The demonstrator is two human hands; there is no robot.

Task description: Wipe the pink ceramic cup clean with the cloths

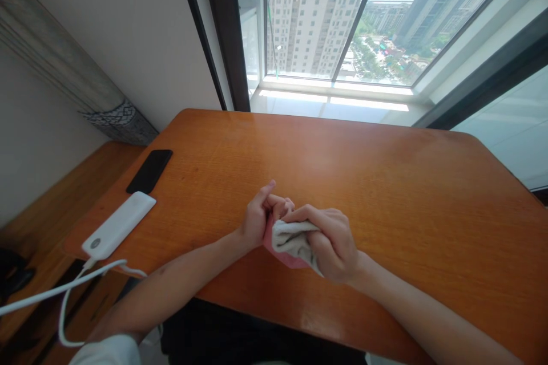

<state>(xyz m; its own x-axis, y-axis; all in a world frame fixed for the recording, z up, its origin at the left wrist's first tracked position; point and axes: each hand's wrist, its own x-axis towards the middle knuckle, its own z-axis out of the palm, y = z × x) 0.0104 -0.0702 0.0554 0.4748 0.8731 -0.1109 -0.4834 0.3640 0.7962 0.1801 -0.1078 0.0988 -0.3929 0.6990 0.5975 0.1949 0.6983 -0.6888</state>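
Note:
Above the near middle of the table, my two hands meet. My left hand (259,217) is closed on a pink thing (286,258), largely hidden by the fingers and the cloth, so its kind cannot be made out. The left thumb points up and away. A crumpled light grey cloth (293,237) is bunched in my right hand (333,242), with the fingers and thumb wrapped round it. The cloth presses against the pink thing, close to the left fingers.
The brown wooden table (411,199) has rounded corners. On its left side lie a black phone (149,171) and a white power bank (120,225) with a white cable (64,292) plugged in. Beyond the far edge is a window (317,23); a grey curtain (72,51) hangs at left.

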